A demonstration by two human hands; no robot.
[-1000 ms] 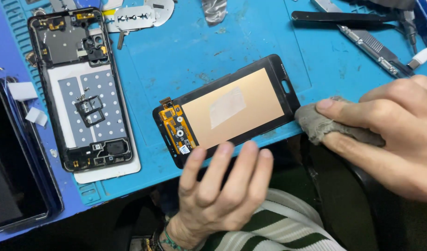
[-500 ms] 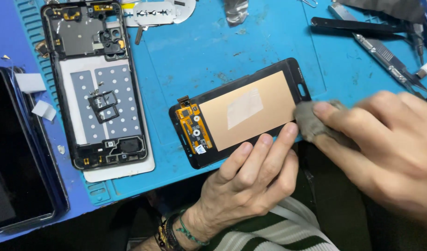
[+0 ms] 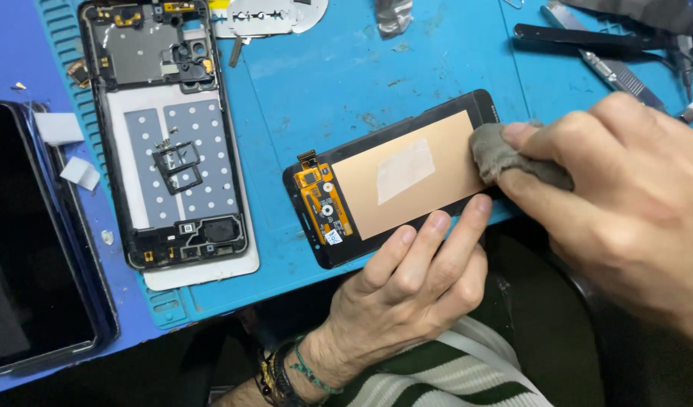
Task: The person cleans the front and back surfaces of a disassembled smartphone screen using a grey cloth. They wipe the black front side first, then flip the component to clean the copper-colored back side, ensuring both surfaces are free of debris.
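screen panel (image 3: 395, 177), left hand (image 3: 407, 290) steadying, right hand (image 3: 625, 188) pressing cloth (image 3: 505, 154)

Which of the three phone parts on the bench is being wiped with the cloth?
The loose screen panel lying copper back up at centre: the right hand presses a grey cloth on it. The opened phone frame and dark phone lie untouched.

Blue work mat (image 3: 324, 90) bears screen panel (image 3: 395, 177); phone frame (image 3: 169, 136); tweezers (image 3: 614, 71).
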